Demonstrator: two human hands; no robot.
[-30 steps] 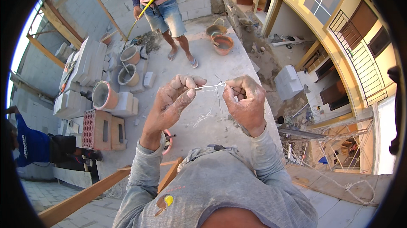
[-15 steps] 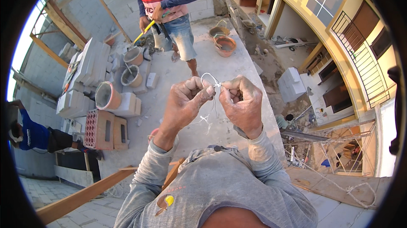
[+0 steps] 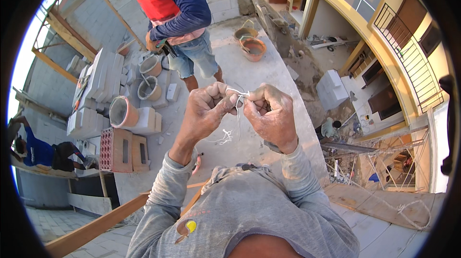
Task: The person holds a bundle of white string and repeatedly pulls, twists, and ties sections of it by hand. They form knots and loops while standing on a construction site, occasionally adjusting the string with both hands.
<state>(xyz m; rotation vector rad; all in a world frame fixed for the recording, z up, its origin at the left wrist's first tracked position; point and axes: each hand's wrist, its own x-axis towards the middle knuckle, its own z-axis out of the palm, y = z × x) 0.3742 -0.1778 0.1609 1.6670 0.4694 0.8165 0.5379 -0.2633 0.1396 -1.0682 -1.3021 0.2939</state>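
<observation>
Between my hands, in front of my chest, runs a thin white string [image 3: 238,109] with a knotted part at the fingertips. My left hand [image 3: 207,113] pinches it between thumb and forefinger. Close beside it, my right hand [image 3: 272,115] grips the same string with bent fingers. Loose ends dangle below, and a small tangled bit hangs at the lower left of the strand. Both hands are closed, and the fingertips nearly touch.
A person in a red vest [image 3: 165,11] stands ahead on the concrete slab [image 3: 225,155]. Buckets [image 3: 123,112], pale blocks [image 3: 98,78] and a red crate [image 3: 114,148] are at left. Another person in blue [image 3: 38,146] is far left. The slab's edge drops off at right.
The string's loop at my fingertips has been drawn smaller, and my hands have shifted slightly. The person in red has turned and moved left; the yellow tool no longer shows.
</observation>
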